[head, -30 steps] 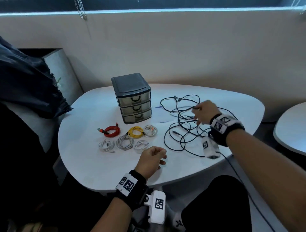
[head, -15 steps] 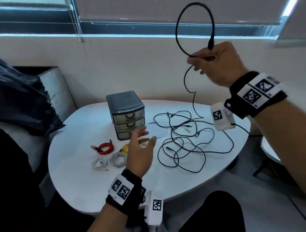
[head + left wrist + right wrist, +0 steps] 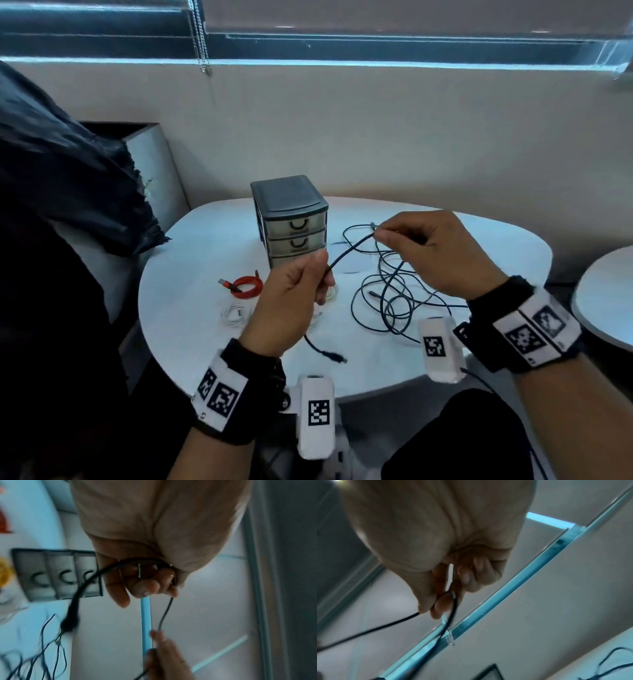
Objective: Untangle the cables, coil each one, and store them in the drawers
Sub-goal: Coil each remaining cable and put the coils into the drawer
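A black cable (image 3: 349, 248) stretches between my two hands above the white table (image 3: 191, 294). My left hand (image 3: 294, 294) grips it near one end, and its plug (image 3: 334, 356) dangles below the wrist. My right hand (image 3: 411, 240) pinches the same cable (image 3: 452, 601) between thumb and forefinger further along. From there the cable drops into a tangle of black cables (image 3: 390, 291) on the table. The grey three-drawer unit (image 3: 291, 219) stands behind, all drawers shut. In the left wrist view the cable (image 3: 96, 574) runs through my curled fingers (image 3: 145, 586).
A coiled red cable (image 3: 245, 285) and a coiled white cable (image 3: 234, 313) lie left of my left hand; other coils are hidden behind it. A dark cloth-covered object (image 3: 68, 192) sits at the left. A second white table (image 3: 606, 301) edges in at right.
My right hand came down from high above the table to chest height with the black cable. My left hand rose and took hold of that cable near its end.
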Available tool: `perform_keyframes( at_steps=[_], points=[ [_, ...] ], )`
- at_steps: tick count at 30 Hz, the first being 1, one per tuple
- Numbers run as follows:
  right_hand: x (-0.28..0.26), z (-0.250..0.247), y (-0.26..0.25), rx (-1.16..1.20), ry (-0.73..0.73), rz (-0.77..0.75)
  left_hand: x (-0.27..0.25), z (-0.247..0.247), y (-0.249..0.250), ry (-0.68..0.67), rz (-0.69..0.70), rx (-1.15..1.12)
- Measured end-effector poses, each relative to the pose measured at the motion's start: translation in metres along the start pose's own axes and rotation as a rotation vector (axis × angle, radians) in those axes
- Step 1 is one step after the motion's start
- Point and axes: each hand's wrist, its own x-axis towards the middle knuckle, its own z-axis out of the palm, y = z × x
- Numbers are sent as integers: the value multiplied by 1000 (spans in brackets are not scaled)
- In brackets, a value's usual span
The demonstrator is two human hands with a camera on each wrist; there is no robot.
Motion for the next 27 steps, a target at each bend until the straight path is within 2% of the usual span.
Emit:
perform_keyframes(
  at_steps=[2,4,7,9,14,17,18,20,23,25,27],
  points=[
    [-15,19,19,-85,29,82,-16,0,-9,34,-150,-151],
    [-35,43,25,-199,-61,108,-29,6,-21,107,-246,-206],
    [-64,76,15,-13,-202,65,-40,17,-37,190,-291,-114],
    [-80,89,4,144,-198,67,-43,21,-41,167,-276,-58],
    [-97,99,9,330,85,134,-46,10,-39,52,-247,32],
    [-97,105,34,281,375,277,-47,3,-44,-25,-332,-47],
    [-97,105,43,251,405,317,-48,1,-47,-49,-359,-87],
    [-103,104,55,213,284,357,-49,-1,-53,-88,-377,-98],
    [-111,106,53,246,34,290,-50,-1,-59,-122,-393,-84],
    [-112,109,46,312,9,228,-50,1,-59,-120,-411,-98],
    [-110,114,39,402,77,217,-48,4,-57,-114,-421,-119]
  ],
)
